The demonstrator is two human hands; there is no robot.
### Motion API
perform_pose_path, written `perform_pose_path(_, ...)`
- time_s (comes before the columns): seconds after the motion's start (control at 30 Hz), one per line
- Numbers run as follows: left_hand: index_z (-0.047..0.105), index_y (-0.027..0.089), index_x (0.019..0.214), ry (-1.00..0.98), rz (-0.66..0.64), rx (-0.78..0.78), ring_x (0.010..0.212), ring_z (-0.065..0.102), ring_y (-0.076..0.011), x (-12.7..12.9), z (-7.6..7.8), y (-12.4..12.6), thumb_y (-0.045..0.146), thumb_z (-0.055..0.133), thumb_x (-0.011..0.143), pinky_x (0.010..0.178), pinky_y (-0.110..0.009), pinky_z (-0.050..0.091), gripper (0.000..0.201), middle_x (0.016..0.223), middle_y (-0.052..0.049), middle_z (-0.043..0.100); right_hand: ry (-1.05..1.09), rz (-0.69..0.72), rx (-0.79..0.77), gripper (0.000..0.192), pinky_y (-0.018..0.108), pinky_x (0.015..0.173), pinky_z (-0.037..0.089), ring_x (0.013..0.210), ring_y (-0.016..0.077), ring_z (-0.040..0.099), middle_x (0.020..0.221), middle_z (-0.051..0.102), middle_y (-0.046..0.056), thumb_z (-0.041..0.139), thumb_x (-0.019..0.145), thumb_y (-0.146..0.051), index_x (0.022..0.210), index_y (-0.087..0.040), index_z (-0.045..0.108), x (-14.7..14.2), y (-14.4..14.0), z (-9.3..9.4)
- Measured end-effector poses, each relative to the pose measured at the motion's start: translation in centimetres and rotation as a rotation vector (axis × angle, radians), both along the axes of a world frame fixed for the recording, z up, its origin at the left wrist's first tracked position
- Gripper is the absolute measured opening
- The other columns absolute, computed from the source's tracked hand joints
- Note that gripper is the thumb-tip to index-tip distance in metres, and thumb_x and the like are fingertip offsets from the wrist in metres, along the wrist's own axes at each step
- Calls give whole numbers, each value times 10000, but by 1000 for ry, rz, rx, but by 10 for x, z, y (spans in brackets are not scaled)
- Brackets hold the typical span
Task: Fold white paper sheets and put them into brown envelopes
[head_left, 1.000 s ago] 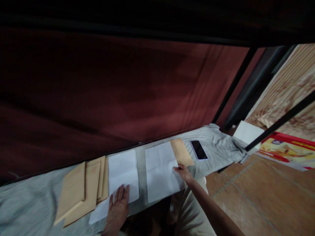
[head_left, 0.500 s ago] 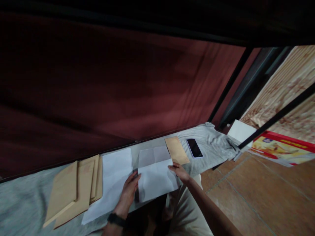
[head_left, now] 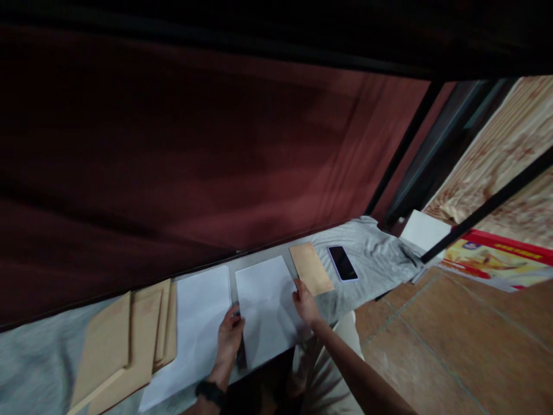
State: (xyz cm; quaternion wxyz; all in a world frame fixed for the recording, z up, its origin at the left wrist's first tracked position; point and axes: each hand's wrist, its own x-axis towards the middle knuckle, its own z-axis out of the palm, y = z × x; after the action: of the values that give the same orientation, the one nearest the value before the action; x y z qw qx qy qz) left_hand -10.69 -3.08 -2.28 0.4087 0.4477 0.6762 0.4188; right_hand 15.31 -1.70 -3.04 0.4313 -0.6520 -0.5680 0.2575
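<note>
A white sheet of paper lies flat in front of me, with faint crease lines across it. My left hand, with a dark watch on the wrist, has its fingers curled at the sheet's left edge. On the right edge, my right hand has its fingers closed. A narrow dark strip shows beside the sheet, below my left fingers; I cannot make out what it is. A brown envelope lies just beyond my right hand.
More white paper lies left of my left hand, beside several overlapping brown envelopes. A phone rests on the grey cloth at right. Dark red fabric hangs behind. A red and yellow box stands on the tiled floor.
The sheet's grey upper part, set off by a line across it, has given way to one even white surface. My right hand has shifted slightly left; the left fingers have curled more.
</note>
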Motion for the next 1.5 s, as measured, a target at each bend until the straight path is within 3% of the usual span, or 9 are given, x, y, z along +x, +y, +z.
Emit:
perform_pose_path(0.1, 694, 146, 1141, 92, -15, 15, 703, 692, -219, 7, -4, 8, 332, 614, 698, 698, -361, 573, 487, 726, -19, 698, -169, 43, 87, 466, 509, 1097, 442, 1260, 286, 547, 1353, 583, 181, 432, 919, -141, 1361, -142, 580, -7, -4, -2)
perform_pose_path(0.23, 690, 135, 1144, 165, -14, 26, 726, 688, -223, 12, -7, 12, 283, 569, 743, 765, -394, 582, 444, 776, -38, 703, -443, 234, 189, 490, 494, 1145, 413, 1391, 276, 456, 1511, 501, 137, 469, 964, -165, 1451, -184, 521, -24, -10, -9)
perform_pose_path(0.4, 661, 145, 1254, 438, -42, 223, 1112, 641, -271, 26, -5, 2, 224, 457, 860, 1047, -473, 489, 451, 1176, -136, 672, -554, 255, 158, 498, 509, 1194, 334, 1465, 282, 386, 1560, 462, 134, 523, 984, -221, 1480, -187, 506, -41, -15, -21)
perform_pose_path(0.5, 587, 142, 1368, 726, -157, 414, 1397, 453, -307, 54, -7, 2, 269, 390, 952, 1153, -516, 390, 477, 1474, -171, 520, -568, 236, 129, 487, 513, 1213, 294, 1475, 280, 376, 1580, 435, 127, 523, 993, -240, 1479, -206, 514, -44, -18, -26)
perform_pose_path(0.67, 524, 103, 1435, 916, -384, 380, 1508, 308, -323, 92, -21, 19, 367, 367, 989, 1202, -550, 301, 542, 1566, -192, 444, -599, 317, 136, 522, 512, 1228, 259, 1498, 276, 336, 1592, 407, 147, 471, 1000, -217, 1517, -150, 454, -39, -20, -23)
perform_pose_path(0.9, 363, -4, 1517, 1038, -268, 339, 1518, 294, -321, 76, -37, 11, 403, 315, 1000, 1228, -507, 266, 660, 1600, -253, 358, -674, 292, 169, 517, 481, 1230, 276, 1486, 262, 360, 1589, 417, 133, 450, 1036, -308, 1529, -151, 435, -30, -20, -25)
perform_pose_path(1.1, 322, -57, 1516, 1107, -220, 384, 1509, 297, -366, 64, -41, -3, 355, 307, 1001, 1207, -560, 289, 660, 1587, -304, 343, -707, 234, 193, 539, 451, 1204, 344, 1456, 249, 413, 1574, 441, 131, 453, 1033, -289, 1549, -145, 400, -24, -20, -32)
perform_pose_path(1.3, 336, 116, 1561, 1049, -468, 489, 1531, 273, -262, 75, -40, 41, 233, 307, 983, 1227, -491, 307, 591, 1612, -136, 396, -620, 240, 205, 550, 483, 1223, 307, 1496, 232, 345, 1600, 404, 97, 366, 1059, -283, 1592, -165, 301, -46, -2, -13)
perform_pose_path(1.5, 391, 165, 1543, 1049, -543, 475, 1524, 295, -256, 67, -39, 79, 292, 301, 1011, 1227, -493, 304, 554, 1609, -111, 406, -625, 250, 214, 492, 492, 1203, 334, 1453, 248, 418, 1521, 514, 130, 420, 1050, -304, 1519, -156, 438, -40, 1, -20)
